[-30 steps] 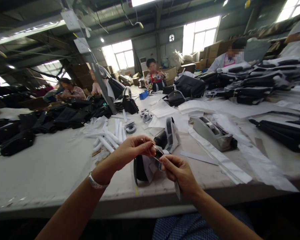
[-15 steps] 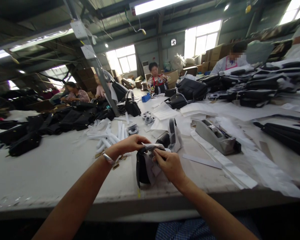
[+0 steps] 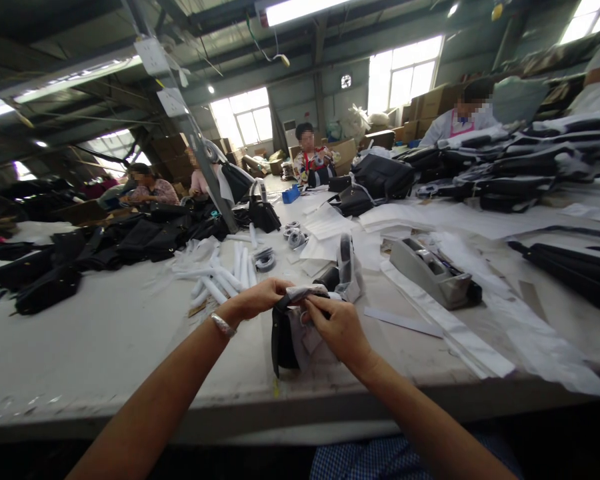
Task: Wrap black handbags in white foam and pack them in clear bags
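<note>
A small black handbag [image 3: 283,337] lies on the grey worktable [image 3: 105,340] near its front edge, partly wrapped in white paper [image 3: 305,333]. My left hand [image 3: 258,297] is closed, pinching the paper at the bag's top edge. My right hand [image 3: 336,327] is closed too, its fingers pressing the same paper against the bag from the right. The bag's strap [image 3: 346,259], also paper-wrapped, stands up just behind my hands. A metal bracelet [image 3: 223,325] sits on my left wrist.
A grey tape dispenser [image 3: 433,272] stands right of my hands, with paper strips [image 3: 450,333] beside it. White paper rolls [image 3: 220,275] lie behind on the left. Black bags are piled at left [image 3: 105,247] and right [image 3: 520,167]. Other people work at the table's far end.
My hands dropped from above the bag down onto it, bringing a small piece to the paper wrap at its top. Between half a second ago and now they barely moved.
</note>
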Demonstrator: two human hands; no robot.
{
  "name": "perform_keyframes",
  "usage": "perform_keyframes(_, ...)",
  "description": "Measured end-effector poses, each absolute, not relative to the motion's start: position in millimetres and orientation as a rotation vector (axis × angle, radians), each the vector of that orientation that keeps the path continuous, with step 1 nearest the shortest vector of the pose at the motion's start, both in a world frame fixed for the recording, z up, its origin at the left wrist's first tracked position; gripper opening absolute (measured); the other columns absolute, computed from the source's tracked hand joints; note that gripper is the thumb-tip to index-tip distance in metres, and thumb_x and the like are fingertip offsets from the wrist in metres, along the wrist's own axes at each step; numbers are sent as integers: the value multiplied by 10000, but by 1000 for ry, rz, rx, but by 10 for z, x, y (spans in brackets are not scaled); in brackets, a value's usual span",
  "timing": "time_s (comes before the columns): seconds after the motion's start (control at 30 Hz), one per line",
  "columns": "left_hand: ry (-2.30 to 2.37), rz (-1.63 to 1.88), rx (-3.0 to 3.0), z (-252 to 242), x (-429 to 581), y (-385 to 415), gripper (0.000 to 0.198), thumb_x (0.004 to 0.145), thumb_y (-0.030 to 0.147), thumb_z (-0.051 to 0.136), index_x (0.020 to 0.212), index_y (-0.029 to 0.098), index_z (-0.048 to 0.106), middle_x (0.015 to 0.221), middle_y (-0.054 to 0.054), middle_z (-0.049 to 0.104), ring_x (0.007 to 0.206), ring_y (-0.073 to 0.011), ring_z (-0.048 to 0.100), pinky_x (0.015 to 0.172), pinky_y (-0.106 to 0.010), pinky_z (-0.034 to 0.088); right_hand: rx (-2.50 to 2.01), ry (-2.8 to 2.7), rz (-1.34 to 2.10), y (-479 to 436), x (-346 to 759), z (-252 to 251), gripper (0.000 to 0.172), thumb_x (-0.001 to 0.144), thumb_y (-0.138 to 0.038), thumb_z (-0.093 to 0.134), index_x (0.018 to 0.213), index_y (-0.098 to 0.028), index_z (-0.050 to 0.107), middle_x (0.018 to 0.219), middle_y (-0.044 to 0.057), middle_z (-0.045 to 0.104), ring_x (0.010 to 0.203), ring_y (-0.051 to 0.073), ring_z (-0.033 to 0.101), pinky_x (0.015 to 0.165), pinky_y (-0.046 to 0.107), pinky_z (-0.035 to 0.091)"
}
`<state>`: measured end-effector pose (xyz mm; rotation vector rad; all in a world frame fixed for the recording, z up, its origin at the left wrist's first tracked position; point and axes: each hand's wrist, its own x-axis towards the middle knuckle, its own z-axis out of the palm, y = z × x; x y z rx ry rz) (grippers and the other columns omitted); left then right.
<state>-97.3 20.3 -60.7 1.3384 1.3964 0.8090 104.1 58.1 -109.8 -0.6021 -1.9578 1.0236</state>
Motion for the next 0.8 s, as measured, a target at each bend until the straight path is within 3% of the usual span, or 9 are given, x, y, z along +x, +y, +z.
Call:
perform_keyframes(0.13, 1447, 985, 1212, -575, -1089, 19, 336, 750, 450, 783, 836, 137, 699, 730, 7, 646, 674, -111, 560, 637, -205, 433, -594, -1968, 1198, 564, 1129, -1074, 286, 904, -324, 642, 1155, -217, 730, 855, 44, 773, 826, 220, 714, 822, 329, 513)
perform_keyframes(0.23, 1431, 1130, 1104, -528, -1134, -109, 322, 801, 453, 747, 854, 146, 664, 844, -21, 677, 775, -123, 618, 756, -230, 487, -604, -1902, 1264, 511, 1184, -1079, 346, 827, -311, 730, 1157, -211, 702, 1025, 57, 759, 979, 236, 692, 916, 355, 501)
perform_keyframes(0.4, 1341, 1350, 961, -478, -1078, -245, 291, 817, 435, 741, 830, 159, 652, 772, -1, 648, 815, -124, 655, 889, -270, 506, -548, -1662, 1649, 419, 1239, -1050, 307, 850, -353, 692, 1123, -214, 674, 1020, 58, 747, 857, 201, 701, 723, 299, 555)
perform_keyframes(0.47, 1311, 1396, 928, -472, -1036, -282, 273, 796, 393, 770, 932, 169, 696, 783, 4, 661, 789, -110, 656, 885, -262, 512, -477, -1545, 1780, 407, 1250, -1007, 292, 859, -352, 675, 1107, -202, 703, 1124, 77, 732, 979, 216, 692, 809, 312, 559)
perform_keyframes(0.57, 1275, 1427, 899, -464, -972, -316, 383, 738, 307, 825, 1090, 195, 724, 1022, -53, 727, 783, -97, 661, 868, -264, 522, -326, -1407, 1971, 419, 1234, -937, 311, 853, -296, 652, 1141, -212, 734, 1247, 80, 695, 1151, 240, 639, 986, 360, 508)
perform_keyframes(0.67, 1278, 1415, 925, -450, -914, -312, 430, 722, 278, 836, 1136, 226, 732, 1251, -99, 689, 740, -78, 645, 840, -274, 524, -146, -1346, 2068, 445, 1153, -885, 410, 822, -253, 676, 1231, -249, 702, 1293, 63, 675, 1209, 245, 615, 1054, 393, 475)
perform_keyframes(0.73, 1337, 1378, 1007, -444, -888, -296, 439, 736, 326, 828, 1150, 220, 731, 1255, -110, 690, 772, -101, 652, 828, -280, 516, -129, -1383, 1985, 463, 1073, -864, 407, 826, -282, 703, 1232, -249, 699, 1285, 60, 677, 1190, 242, 629, 1031, 391, 498)
perform_keyframes(0.8, 1399, 1355, 1103, -448, -875, -282, 446, 734, 370, 829, 1136, 198, 740, 1199, -109, 716, 877, -151, 662, 848, -281, 497, -233, -1452, 1833, 483, 996, -849, 316, 844, -339, 706, 1137, -225, 741, 1108, 60, 744, 1001, 224, 702, 880, 351, 570)
